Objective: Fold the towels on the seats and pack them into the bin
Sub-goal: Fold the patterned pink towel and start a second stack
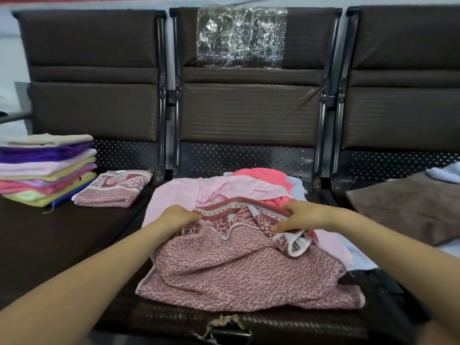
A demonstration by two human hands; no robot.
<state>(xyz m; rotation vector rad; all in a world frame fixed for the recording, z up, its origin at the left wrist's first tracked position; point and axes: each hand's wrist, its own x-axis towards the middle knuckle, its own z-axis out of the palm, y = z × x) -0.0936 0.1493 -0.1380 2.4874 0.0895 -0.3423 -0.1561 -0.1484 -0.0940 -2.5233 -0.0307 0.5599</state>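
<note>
Nearest the camera, a crumpled dusty-red towel with a speckled weave and a white-and-maroon leaf border (239, 272) lies spread over the front of the middle dark brown padded seat (249, 322). The left hand (178, 216) pinches its banded border edge with curled fingers, and the right hand (302, 216) grips the same edge further right, the fingers bunching the cloth (both forearms reach in from the bottom corners). Under and just behind this towel lies a heap of unfolded towels: a pale pink towel (174, 195), a coral-pink towel (258, 175) and a light blue towel (361, 257) showing at the right edge. On the left seat, a folded towel of the same dusty-red leaf pattern (112, 188) sits just beside a stack of folded towels in purple, pink, yellow and green (47, 170). On the right seat rests a brown plush cushion (408, 205). Farther back, a crinkled clear plastic sheet (240, 37) clings to the middle backrest.
</note>
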